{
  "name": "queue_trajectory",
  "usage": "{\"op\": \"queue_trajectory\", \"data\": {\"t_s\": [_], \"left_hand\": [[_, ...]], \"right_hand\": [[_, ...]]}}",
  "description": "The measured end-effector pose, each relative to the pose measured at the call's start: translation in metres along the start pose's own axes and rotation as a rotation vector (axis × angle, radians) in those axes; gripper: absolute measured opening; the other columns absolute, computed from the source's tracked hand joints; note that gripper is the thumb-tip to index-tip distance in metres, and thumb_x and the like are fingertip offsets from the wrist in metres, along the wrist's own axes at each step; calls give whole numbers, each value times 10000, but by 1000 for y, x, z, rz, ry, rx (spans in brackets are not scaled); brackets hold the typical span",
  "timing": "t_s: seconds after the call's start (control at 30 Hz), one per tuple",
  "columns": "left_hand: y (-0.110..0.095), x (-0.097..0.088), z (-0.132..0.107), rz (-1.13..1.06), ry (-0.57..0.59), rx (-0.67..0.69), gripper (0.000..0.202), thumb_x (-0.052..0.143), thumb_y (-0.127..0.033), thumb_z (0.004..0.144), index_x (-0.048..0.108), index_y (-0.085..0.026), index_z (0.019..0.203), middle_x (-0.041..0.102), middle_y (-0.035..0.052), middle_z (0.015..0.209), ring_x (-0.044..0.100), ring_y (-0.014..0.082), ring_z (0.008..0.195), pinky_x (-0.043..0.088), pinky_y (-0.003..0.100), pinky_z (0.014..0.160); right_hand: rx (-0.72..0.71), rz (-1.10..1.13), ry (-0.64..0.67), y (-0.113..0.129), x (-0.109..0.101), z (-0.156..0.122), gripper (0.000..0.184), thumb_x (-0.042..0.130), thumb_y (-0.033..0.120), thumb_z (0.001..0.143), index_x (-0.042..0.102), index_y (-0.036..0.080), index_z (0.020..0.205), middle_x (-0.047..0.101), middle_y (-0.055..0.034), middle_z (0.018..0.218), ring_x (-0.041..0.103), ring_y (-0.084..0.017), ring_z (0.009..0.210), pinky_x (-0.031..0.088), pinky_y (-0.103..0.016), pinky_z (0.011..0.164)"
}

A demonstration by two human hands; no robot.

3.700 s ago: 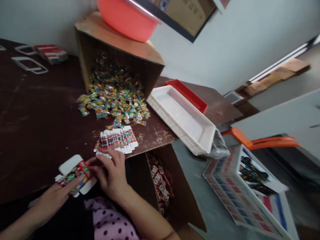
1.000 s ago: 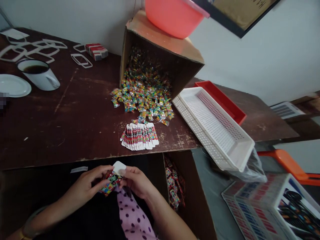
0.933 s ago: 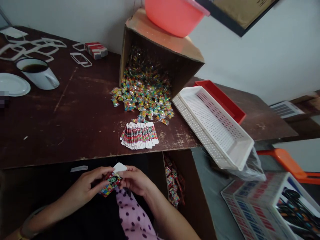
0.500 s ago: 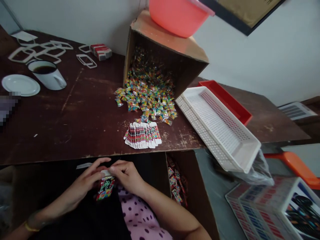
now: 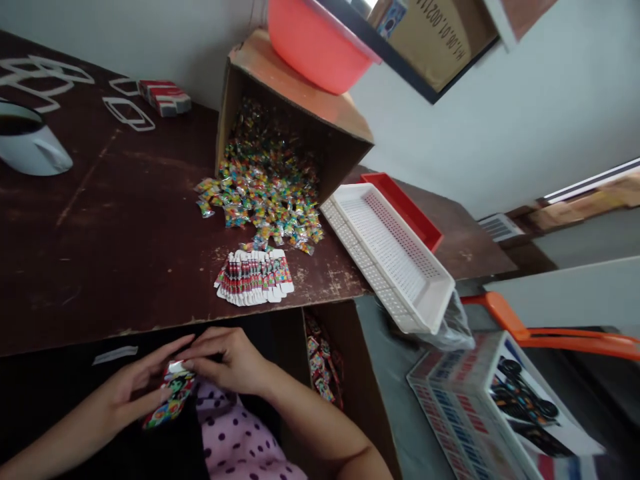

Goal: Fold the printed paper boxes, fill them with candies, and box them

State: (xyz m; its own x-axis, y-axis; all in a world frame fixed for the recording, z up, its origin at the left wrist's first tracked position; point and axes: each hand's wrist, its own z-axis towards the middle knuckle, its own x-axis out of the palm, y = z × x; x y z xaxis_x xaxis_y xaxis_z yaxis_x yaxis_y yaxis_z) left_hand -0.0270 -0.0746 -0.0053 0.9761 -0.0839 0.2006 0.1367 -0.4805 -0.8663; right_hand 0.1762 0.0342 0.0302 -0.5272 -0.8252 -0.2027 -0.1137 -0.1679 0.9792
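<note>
Both hands meet below the table's front edge over my lap. My left hand [image 5: 127,393] and my right hand [image 5: 225,360] pinch a small colourful printed carton [image 5: 170,399] between them, fingers closed on its top end. On the table just beyond lies a fanned stack of flat printed cartons [image 5: 254,277]. Behind it a pile of wrapped candies [image 5: 260,200] spills from a tipped cardboard box [image 5: 300,113].
A coral basin [image 5: 315,47] rests on the tipped box. A white perforated tray [image 5: 390,257] overhangs the table edge beside a red tray [image 5: 403,207]. A brown box with folded cartons [image 5: 320,360] stands under the table. White mug [image 5: 27,140] far left; printed box [image 5: 500,407] lower right.
The carton went from a flat blank taken from the stack to a folded one held in my lap. Its white top flap is now pressed down. The view shifted right.
</note>
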Motion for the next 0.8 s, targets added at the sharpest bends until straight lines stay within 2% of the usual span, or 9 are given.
{"op": "queue_trajectory", "data": {"t_s": [0.1,0.2,0.33,0.4,0.47,0.57,0.63,0.73,0.8], "left_hand": [[-4,1,2,-35,16,-30,598,776,-409,752,608,-354,1324,641,35,1405,528,352,1326,373,548,1123],[-20,5,0,-63,60,-70,582,770,-350,771,608,-314,1329,663,55,1377,571,338,1284,377,550,1117],[-37,9,-1,-160,110,-82,512,742,-342,803,641,-265,1299,709,81,1309,645,317,1181,433,495,1074],[-40,10,-2,-181,133,-76,444,727,-365,817,683,-258,1245,738,72,1255,666,308,1133,455,469,1050],[-38,11,-6,-155,119,-100,388,710,-395,830,715,-260,1194,770,52,1176,686,293,1071,480,441,1021],[-31,10,-13,-49,-71,-225,375,670,-487,831,755,-249,1107,809,21,978,719,273,892,556,401,893],[-27,10,-17,2,-175,-282,381,631,-529,830,775,-246,1041,806,14,862,722,282,836,580,399,816],[-24,11,-17,-81,-164,-240,331,596,-487,831,790,-254,963,807,42,924,711,309,981,555,408,886],[-24,13,-14,-157,-126,-209,312,573,-434,841,787,-247,970,803,66,1014,700,307,1032,532,422,932]], "right_hand": [[44,40,-29,-5,-2,2,269,641,402,885,772,216,1028,688,-49,907,616,-140,819,485,-247,772],[188,307,22,-13,-8,8,300,702,459,820,783,190,924,648,-18,797,580,-106,671,486,-232,658],[368,733,208,-20,-15,14,440,756,443,771,713,192,1130,648,-6,876,609,-97,680,536,-245,646],[387,811,175,-22,-14,13,529,830,366,697,683,198,1176,647,-6,933,624,-102,736,551,-248,675],[424,836,95,-25,-7,9,512,860,343,651,706,172,1108,648,-4,899,619,-97,709,547,-235,650],[477,821,9,-25,5,5,460,860,380,634,728,160,1016,636,10,796,615,-96,636,527,-228,603],[440,723,-60,-19,12,3,423,839,399,657,734,181,1004,613,22,778,607,-93,613,506,-222,587],[262,360,-124,-1,15,2,274,724,380,804,752,217,1021,626,-5,846,595,-97,680,480,-224,638],[137,157,-75,10,15,2,279,673,358,861,742,235,1101,644,-31,904,591,-116,764,474,-236,697]]}}
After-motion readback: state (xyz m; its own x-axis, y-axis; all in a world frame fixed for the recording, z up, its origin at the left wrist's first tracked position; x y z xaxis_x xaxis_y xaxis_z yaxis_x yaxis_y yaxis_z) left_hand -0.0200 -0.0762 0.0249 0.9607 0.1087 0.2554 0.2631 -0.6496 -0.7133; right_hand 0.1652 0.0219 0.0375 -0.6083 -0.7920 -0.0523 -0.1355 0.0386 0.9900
